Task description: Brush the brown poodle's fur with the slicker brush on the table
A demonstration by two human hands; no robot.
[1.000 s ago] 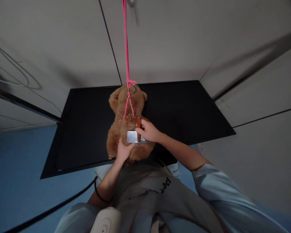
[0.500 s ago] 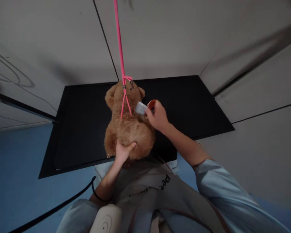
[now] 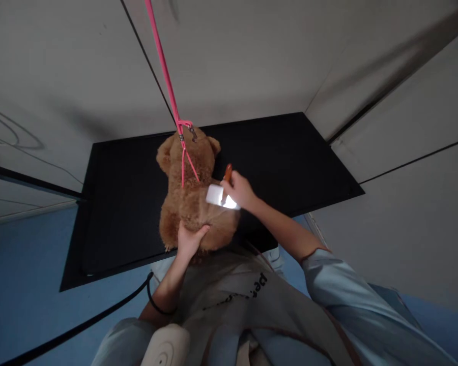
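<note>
On the black table, a soft, light brown plush dog hung from a pink leash; the left hand cupped its yielding rump, best held there, while the right hand clenched a slicker brush against its back

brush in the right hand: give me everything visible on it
The brush has a flat rectangular head with a shiny, metal-looking back and a reddish-brown handle that looks like wood. The right hand grips the handle, head lying across the back of the brown plush dog. Bristles face down, hidden.
</note>
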